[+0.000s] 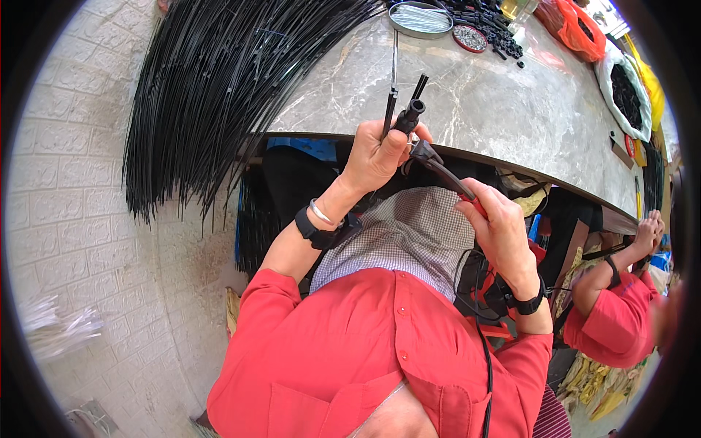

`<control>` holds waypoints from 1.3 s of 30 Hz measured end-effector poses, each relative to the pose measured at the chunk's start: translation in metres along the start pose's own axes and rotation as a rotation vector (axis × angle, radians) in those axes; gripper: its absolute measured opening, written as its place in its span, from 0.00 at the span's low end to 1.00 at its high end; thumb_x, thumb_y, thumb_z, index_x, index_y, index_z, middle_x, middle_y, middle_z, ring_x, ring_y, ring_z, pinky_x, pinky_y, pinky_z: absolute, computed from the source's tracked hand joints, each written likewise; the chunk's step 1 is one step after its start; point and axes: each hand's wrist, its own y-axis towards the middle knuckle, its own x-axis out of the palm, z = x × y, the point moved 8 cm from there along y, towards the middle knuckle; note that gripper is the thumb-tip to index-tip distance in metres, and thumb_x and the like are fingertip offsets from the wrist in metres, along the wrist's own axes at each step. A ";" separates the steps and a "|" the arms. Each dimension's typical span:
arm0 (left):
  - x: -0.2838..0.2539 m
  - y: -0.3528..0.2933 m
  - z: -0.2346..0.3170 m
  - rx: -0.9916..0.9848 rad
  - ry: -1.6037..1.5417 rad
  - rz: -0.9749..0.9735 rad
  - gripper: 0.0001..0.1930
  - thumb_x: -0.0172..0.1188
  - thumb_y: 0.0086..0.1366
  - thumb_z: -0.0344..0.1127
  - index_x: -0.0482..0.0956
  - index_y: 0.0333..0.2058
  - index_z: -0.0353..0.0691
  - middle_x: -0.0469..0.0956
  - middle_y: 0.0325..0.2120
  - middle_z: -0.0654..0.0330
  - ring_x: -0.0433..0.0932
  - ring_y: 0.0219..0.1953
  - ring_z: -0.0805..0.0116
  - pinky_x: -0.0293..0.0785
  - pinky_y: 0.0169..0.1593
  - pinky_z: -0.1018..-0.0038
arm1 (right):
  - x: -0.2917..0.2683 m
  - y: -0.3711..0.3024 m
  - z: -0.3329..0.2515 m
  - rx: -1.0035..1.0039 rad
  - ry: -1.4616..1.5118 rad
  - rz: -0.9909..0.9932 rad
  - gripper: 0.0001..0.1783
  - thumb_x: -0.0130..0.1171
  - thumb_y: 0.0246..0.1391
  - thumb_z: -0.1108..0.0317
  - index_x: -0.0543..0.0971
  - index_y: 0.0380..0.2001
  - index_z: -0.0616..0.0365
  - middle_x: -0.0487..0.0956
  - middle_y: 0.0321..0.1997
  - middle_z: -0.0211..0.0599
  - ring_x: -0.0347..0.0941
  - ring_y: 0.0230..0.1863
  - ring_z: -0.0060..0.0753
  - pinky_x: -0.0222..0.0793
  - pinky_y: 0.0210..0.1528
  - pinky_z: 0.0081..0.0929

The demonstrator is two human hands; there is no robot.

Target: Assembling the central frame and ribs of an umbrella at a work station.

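Note:
My left hand [371, 162] is closed round a black tubular part [410, 117] with a round open end, held over the table's near edge. Thin black rods [391, 113] stick out beside it, one with a slim metal wire [395, 62] running away from me. Wrapped in my right hand [500, 228] are the red handles of dark pliers [444, 174]. The pliers' head lies right beside the black part at my left fingertips; what its jaws grip there is hidden.
A large bundle of thin black rods [219, 95] overhangs the grey table [482, 120] at the left. Farther back stand a round tin of white sticks [421, 18], a small dish of metal bits [469, 38] and black pieces [496, 33]. A co-worker's hand [646, 235] is at the right.

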 end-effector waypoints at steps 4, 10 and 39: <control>0.000 0.000 0.003 -0.013 0.025 0.011 0.35 0.49 0.59 0.67 0.77 0.30 0.32 0.60 0.11 0.74 0.58 0.15 0.87 0.51 0.19 0.85 | -0.002 0.001 -0.002 0.026 -0.042 0.005 0.16 0.60 0.49 0.72 0.74 0.44 0.56 0.75 0.29 0.41 0.74 0.27 0.43 0.69 0.28 0.32; -0.001 0.000 0.002 -0.024 0.020 0.006 0.35 0.49 0.59 0.67 0.78 0.29 0.32 0.60 0.11 0.75 0.58 0.14 0.87 0.51 0.18 0.85 | -0.002 0.000 -0.005 -0.014 -0.137 0.073 0.18 0.59 0.49 0.74 0.73 0.46 0.56 0.75 0.30 0.40 0.74 0.28 0.42 0.70 0.29 0.32; 0.005 -0.001 -0.003 -0.031 0.009 0.020 0.41 0.50 0.46 0.75 0.78 0.29 0.34 0.65 0.15 0.74 0.63 0.17 0.86 0.57 0.20 0.86 | 0.022 -0.019 0.004 0.255 0.397 -0.335 0.23 0.69 0.39 0.69 0.69 0.38 0.63 0.69 0.19 0.38 0.63 0.15 0.25 0.62 0.21 0.22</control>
